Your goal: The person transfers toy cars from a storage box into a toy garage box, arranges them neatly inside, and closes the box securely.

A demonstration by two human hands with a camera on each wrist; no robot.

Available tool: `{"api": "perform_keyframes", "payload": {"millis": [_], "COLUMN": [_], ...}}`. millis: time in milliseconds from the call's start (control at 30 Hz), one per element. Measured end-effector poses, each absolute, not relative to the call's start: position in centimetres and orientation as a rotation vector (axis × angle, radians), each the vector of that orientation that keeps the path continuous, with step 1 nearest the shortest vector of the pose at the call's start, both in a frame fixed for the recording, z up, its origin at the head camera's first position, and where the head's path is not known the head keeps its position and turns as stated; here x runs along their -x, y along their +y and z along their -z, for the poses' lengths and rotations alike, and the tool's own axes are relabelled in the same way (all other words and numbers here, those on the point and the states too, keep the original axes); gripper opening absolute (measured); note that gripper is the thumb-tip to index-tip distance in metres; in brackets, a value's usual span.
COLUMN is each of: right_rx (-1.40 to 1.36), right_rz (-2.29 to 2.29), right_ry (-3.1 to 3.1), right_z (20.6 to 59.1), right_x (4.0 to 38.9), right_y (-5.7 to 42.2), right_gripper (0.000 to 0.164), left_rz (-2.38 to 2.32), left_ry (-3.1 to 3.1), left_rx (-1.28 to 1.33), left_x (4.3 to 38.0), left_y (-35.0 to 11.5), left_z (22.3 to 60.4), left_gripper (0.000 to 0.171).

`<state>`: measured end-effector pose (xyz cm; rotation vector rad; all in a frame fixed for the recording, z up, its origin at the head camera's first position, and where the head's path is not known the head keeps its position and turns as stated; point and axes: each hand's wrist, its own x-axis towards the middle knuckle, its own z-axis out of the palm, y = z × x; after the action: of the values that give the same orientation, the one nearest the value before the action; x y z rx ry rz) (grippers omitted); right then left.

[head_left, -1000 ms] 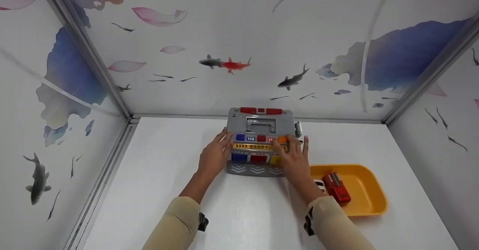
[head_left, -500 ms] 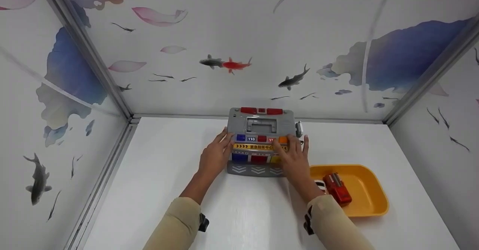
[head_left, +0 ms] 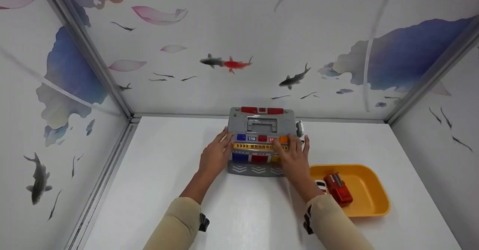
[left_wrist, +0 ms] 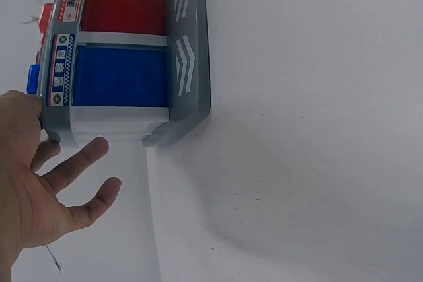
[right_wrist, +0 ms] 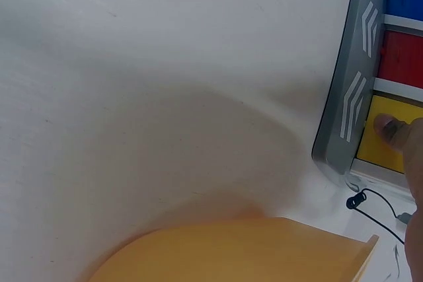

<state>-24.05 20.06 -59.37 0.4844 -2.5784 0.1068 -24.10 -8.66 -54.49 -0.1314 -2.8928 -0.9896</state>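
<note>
A grey toy garage point(head_left: 237, 124) with red lights, coloured buttons and a yellow sign band stands near the back wall. Along its front are a blue door point(left_wrist: 122, 77), a red door point(left_wrist: 125, 11) and a yellow door point(right_wrist: 380, 153). My left hand point(head_left: 215, 155) rests against the garage's left side, its lower fingers spread apart in the left wrist view. On the right front corner lies my right hand point(head_left: 295, 162), one digit over the button row. The right wrist view shows a fingertip in front of the yellow door; whether it touches is unclear.
Right of my right forearm sits a yellow tray point(head_left: 368, 194) with a red toy truck point(head_left: 338, 190) and a white toy car point(head_left: 320, 185), partly hidden. A small dark cord point(right_wrist: 377, 216) hangs by the garage's right side. Printed walls enclose the white table point(head_left: 239, 212).
The view shifts very slightly. Both hands and the toy garage keep the same places relative to each other.
</note>
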Motion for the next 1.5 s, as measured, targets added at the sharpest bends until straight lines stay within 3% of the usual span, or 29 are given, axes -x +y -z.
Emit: {"api": "perform_keyframes", "payload": {"millis": [133, 833, 1067, 1500], "right_rx": [-0.465, -0.441, -0.483, -0.596], "right_rz": [-0.054, -0.119, -0.288, -0.333], "right_ry": [-2.551, -2.709, -2.805, -2.899], "right_z": [59.6, 59.0, 57.3, 53.1], "right_x": [24.1, 23.1, 22.6, 22.8], "right_y": [20.1, 19.2, 19.1, 20.7], "right_gripper": [0.081, 0.085, 0.09, 0.08], "left_rz": [0.978, 1.059, 1.199, 1.315], "left_ry": [-2.904, -2.938, -2.939, -2.923], "left_rx": [0.124, 0.196, 0.191, 0.193], "left_x": [23.9, 23.9, 25.0, 25.8], "left_y": [-8.6, -10.0, -11.4, -10.6], "left_z": [54.5, 54.1, 53.3, 52.6], "left_gripper": [0.052, 0.052, 0.05, 0.049]}}
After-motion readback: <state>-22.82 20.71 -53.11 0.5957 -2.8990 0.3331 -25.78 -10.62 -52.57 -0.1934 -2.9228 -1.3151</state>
